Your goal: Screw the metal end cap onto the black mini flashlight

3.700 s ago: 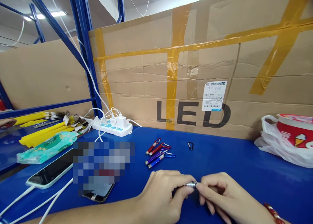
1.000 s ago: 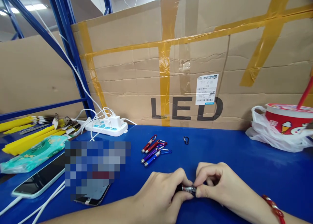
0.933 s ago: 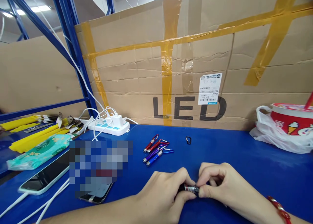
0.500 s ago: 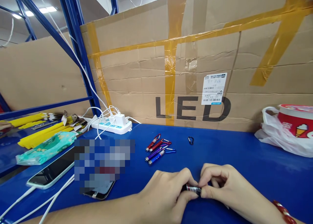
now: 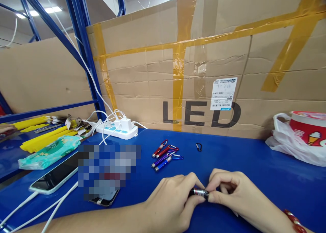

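Observation:
A small black cylinder with a printed label is held between my two hands above the blue table. My left hand is closed round its left part, with thumb and fingers pinching it. The thumb and index finger of my right hand pinch its right end. Beyond my hands lie two red penlights, a purple one and a blue one, each with a clip. A black carabiner clip rests apart from them, to the right.
A white power strip with plugs and cables stands at the back left. Phones, a teal packet and yellow items lie left. A red tub in a plastic bag stands right. Behind is a cardboard sheet.
The view has shifted slightly. Both hands keep their grip on the black cylinder, and a little more of its label shows between them.

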Available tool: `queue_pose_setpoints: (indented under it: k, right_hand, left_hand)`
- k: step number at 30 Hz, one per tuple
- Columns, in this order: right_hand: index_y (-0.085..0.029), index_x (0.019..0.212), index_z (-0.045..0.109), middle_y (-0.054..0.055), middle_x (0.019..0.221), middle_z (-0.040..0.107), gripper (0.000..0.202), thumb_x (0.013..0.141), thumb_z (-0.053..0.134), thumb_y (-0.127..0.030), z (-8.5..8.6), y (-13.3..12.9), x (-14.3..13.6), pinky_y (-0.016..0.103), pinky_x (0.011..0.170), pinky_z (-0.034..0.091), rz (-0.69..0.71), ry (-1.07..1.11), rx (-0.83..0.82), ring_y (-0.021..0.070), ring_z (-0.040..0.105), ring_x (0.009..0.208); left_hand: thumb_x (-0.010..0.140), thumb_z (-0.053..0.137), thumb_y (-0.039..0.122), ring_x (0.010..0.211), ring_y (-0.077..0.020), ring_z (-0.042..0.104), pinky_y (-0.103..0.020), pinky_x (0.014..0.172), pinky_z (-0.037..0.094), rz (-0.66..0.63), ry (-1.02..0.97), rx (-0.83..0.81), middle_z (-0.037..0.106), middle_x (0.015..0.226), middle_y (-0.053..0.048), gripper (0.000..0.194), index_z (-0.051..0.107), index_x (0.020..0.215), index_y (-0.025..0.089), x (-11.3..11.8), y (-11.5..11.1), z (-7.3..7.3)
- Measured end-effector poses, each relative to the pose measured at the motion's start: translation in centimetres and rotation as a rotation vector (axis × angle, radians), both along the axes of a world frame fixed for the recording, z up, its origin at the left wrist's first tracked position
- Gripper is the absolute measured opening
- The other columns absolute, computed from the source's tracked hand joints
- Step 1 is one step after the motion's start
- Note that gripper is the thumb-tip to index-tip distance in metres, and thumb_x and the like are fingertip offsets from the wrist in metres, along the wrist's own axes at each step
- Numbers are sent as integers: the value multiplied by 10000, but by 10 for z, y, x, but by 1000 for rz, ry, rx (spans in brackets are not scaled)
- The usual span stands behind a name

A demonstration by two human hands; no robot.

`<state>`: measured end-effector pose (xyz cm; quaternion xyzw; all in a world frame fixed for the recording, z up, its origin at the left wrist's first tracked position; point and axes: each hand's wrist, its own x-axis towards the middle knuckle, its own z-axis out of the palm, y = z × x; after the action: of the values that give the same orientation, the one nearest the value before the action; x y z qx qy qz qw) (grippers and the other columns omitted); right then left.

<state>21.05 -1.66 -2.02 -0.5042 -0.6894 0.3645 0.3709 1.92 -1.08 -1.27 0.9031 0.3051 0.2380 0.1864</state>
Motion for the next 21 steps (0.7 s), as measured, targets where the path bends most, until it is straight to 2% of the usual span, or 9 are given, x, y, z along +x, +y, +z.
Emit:
queue_pose_setpoints:
  k: [8, 14, 21]
  right_hand:
    - [-164, 589, 644, -22, 617, 516, 226, 603, 721, -376, -3, 3, 0, 195, 381, 242, 2, 13, -16, 28, 331, 384]
    - [-151, 591, 634, -22, 625, 520, 253, 589, 733, -383, 0, 1, 1, 192, 388, 252, -10, 35, -42, 26, 344, 384]
    - [-156, 586, 628, -27, 626, 519, 272, 594, 732, -407, 2, 0, 0, 187, 371, 259, -8, 48, -36, 25, 336, 384]
  left_hand:
    - [872, 451, 196, 805, -164, 561, -250, 698, 441, 38, 60, -12, 611, 863, -21, 102, 525, 943, 195, 3, 3, 0]
    - [898, 397, 173, 771, -146, 509, -247, 735, 407, -10, 67, -5, 590, 810, -9, 134, 523, 855, 181, 4, 4, -1]
    - [911, 357, 158, 778, -139, 489, -232, 722, 392, -60, 39, -41, 574, 815, -7, 174, 519, 853, 182, 2, 6, 1]
